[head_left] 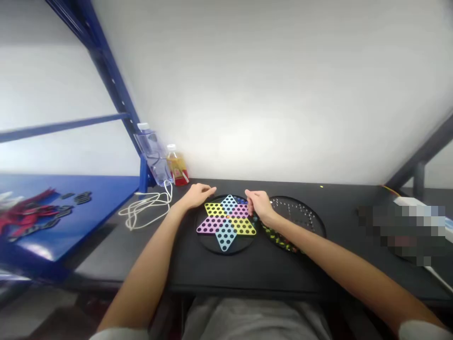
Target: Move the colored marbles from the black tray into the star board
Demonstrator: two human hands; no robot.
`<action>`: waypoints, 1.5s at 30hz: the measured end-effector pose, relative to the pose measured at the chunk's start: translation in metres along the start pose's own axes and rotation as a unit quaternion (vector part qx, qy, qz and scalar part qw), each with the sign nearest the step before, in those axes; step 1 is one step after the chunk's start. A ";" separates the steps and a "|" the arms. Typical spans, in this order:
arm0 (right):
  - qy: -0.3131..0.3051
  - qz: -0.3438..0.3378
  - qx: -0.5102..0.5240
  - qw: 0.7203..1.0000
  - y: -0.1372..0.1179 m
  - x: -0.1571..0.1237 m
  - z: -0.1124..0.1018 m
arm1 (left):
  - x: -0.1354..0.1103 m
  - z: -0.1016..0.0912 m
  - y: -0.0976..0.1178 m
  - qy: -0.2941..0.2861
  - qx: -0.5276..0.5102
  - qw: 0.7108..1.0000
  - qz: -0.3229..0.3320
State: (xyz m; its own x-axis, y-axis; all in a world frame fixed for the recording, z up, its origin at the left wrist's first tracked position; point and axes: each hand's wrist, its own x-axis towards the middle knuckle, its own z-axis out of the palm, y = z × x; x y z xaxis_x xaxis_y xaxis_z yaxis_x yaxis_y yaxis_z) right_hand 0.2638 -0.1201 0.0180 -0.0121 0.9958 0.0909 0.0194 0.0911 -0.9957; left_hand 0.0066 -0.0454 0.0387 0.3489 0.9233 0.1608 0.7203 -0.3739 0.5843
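Right hand [261,207] overlaps tray [305,202]; marbles [279,238] blurred

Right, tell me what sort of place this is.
Probably a workroom or storage room: a blue metal shelving rack stands against a white wall, with a Chinese checkers board on a black bench.

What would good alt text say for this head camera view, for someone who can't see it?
Seen from the wearer's head, a star-shaped Chinese checkers board lies on a black table, with the left hand at its far edge and the right hand at its right side. Beside it is a round black board with marbles. A clear plastic bottle and a yellow drink bottle stand behind.
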 end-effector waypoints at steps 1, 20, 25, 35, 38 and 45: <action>0.005 -0.002 0.000 1.000 0.000 0.000 0.000 | 0.000 0.000 0.000 -0.001 0.000 1.000 -0.001; -0.053 0.022 0.198 0.979 -0.006 0.002 -0.008 | 0.001 -0.001 -0.001 -0.006 -0.002 1.000 -0.006; -0.045 0.025 0.173 0.984 -0.005 0.002 -0.010 | 0.002 -0.001 -0.002 -0.005 0.000 1.000 -0.011; -0.082 -0.084 0.002 0.993 -0.023 -0.011 -0.028 | -0.001 -0.001 0.003 -0.006 0.015 1.000 -0.002; -0.122 -0.156 -0.133 0.971 -0.033 -0.028 -0.039 | -0.002 -0.001 0.003 -0.002 0.016 1.000 -0.001; -0.044 -0.195 -0.266 0.943 -0.027 -0.033 -0.096 | -0.001 0.000 0.000 0.007 0.014 1.000 0.017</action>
State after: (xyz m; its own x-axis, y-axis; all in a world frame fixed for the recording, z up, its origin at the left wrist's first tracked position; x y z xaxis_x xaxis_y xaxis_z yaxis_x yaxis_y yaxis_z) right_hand 0.3596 -0.1541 0.0442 -0.2053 0.8829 0.4223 0.4950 0.4659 -0.7334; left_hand 0.0065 -0.0466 0.0388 0.3648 0.9110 0.1922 0.7249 -0.4074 0.5555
